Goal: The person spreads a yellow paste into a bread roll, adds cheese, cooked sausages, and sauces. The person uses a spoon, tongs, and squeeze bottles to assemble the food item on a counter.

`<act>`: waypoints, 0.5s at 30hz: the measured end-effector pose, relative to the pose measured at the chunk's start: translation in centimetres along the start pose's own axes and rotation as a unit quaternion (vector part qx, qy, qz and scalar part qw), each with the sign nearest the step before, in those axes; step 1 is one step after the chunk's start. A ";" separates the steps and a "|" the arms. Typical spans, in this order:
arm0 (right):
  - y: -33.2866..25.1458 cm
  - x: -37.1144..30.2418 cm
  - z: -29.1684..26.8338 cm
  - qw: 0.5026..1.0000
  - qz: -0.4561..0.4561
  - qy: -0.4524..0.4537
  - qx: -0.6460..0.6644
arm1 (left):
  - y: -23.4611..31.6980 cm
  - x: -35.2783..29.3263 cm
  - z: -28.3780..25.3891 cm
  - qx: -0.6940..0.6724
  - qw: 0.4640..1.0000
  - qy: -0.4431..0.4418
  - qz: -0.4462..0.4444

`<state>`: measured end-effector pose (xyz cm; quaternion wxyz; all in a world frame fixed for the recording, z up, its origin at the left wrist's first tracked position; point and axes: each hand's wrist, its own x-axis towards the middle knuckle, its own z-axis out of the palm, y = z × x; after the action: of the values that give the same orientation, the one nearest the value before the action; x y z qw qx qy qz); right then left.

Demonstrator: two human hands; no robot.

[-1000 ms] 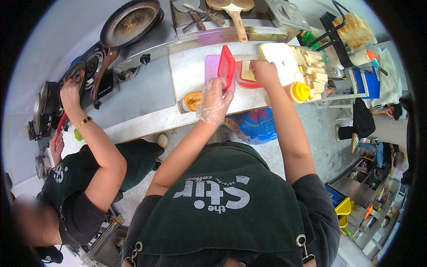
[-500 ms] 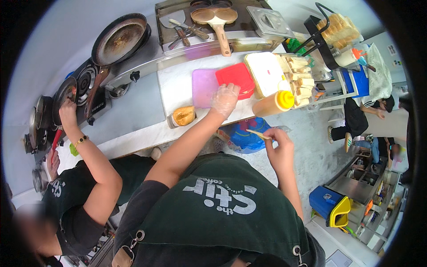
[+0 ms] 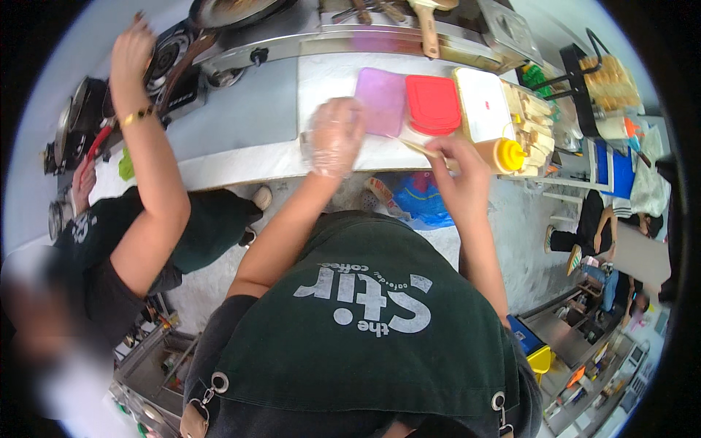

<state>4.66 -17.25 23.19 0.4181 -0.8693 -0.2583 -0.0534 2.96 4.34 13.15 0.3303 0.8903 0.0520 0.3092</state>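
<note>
My left hand [image 3: 336, 135], in a clear plastic glove, is over the white counter just left of the purple lid. Its fingers curl downward, slightly blurred. The hand covers the place where a filled bread roll stood half a second ago, so what it grips is hidden. My bare right hand [image 3: 461, 166] pinches a thin, pale wooden stick [image 3: 418, 147] between thumb and fingertips, pointing left over the counter's front edge. Beyond it lie the flat purple lid [image 3: 380, 102] and a red-lidded container [image 3: 432, 102]. A sauce bottle [image 3: 500, 155] with a yellow cap is near my right hand.
Right of the red lid are a white-lidded box [image 3: 483, 106] and a tray of cut bread pieces [image 3: 534, 128]. Sliced bread [image 3: 612, 80] stands in a black rack. A griddle runs along the back. At left, a co-worker's arm [image 3: 152, 168] reaches over the stove.
My left hand has left the red lid and moved left to the bread roll's place, covering it. My right hand has brought the stick closer to the counter. The view has shifted.
</note>
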 end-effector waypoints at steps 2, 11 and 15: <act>-0.2 2.1 2.7 0.999 -0.035 -0.030 0.025 | -2.1 -0.8 -3.1 0.000 0.996 0.048 -0.071; 0.4 5.8 13.3 0.982 -0.103 -0.150 0.050 | -4.9 -4.6 -8.0 0.059 0.989 0.038 -0.132; 1.4 6.0 14.9 0.976 -0.113 -0.186 0.025 | -4.9 -4.0 -6.7 0.058 0.994 -0.021 -0.095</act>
<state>8.68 -4.33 14.44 0.3757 -0.8182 -0.4297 0.0690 -3.65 10.70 11.99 0.3066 0.9055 0.1473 0.2539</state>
